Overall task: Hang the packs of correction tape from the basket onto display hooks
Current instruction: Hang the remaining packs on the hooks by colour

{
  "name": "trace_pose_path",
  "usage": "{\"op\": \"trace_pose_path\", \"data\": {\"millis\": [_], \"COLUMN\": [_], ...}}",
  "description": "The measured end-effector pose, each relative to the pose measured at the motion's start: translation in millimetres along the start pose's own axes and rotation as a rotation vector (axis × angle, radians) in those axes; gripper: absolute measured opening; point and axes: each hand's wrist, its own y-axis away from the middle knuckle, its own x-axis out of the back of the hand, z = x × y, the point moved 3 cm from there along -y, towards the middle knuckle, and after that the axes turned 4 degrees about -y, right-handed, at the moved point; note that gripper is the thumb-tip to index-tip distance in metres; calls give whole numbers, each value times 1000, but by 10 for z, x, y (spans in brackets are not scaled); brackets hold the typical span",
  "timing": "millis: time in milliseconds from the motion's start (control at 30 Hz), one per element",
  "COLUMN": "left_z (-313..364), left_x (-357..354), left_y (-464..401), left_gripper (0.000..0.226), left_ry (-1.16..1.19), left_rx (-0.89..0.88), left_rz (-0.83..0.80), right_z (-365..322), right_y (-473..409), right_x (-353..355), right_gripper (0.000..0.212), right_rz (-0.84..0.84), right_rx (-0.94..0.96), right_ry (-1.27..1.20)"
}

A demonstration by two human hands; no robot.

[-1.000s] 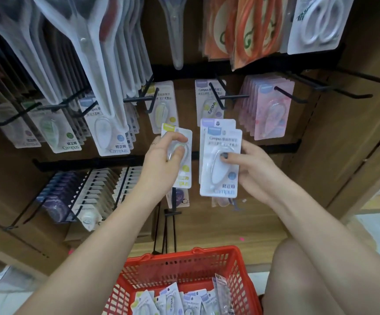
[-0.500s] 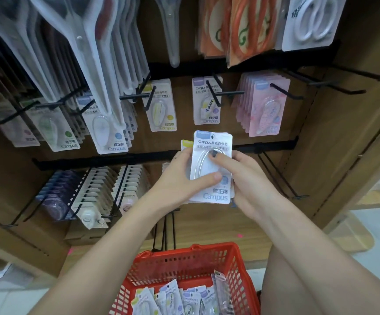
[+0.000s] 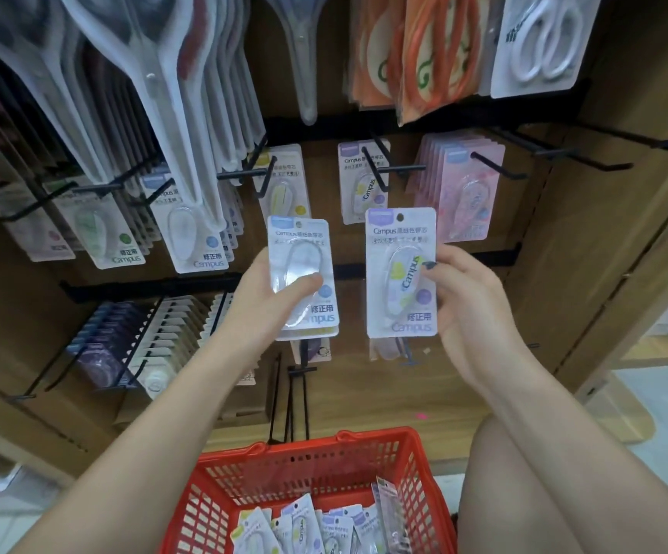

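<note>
Pinching packs [image 3: 402, 273], fingers [image 3: 430, 265] on front

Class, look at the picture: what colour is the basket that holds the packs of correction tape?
The basket is red, an open plastic grid; the head view, the only one, shows it.

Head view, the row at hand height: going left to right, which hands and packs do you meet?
Left hand → the clear-and-blue pack it grips → the yellow-green printed pack → right hand holding that one. The two packs are apart, both upright, in front of the display hooks.
</note>
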Motion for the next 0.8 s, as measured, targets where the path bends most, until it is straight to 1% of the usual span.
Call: {"op": "trace_pose_path", "data": {"millis": [67,200,400,600,733,800], "left_z": [-3,48,105,122,121,115], "left_x": [24,-1,-3,42,64,77], "left_y": [9,29,39,25,19,20], "left_gripper": [45,50,52,55,60,62], "left_ry": [-15,-26,-89,-119,-142,-135], "left_rx": [-18,-55,-119,-155,-153,-154], "left_rz": [14,22,-6,12,24,37], "right_z": [-71,-140,-165,-93,-80,-72], "right_y": [15,11,-35,-184,-615,-880], "right_x": [-6,-108,-228,-261,-325,-375], "right_gripper": [27,26,26,20,10,9], "right_rz": [-4,-2,63,102,143,163], "right_rx": [51,135,176,145,139,119], "right_ry": [27,104,109,164,296,363]}}
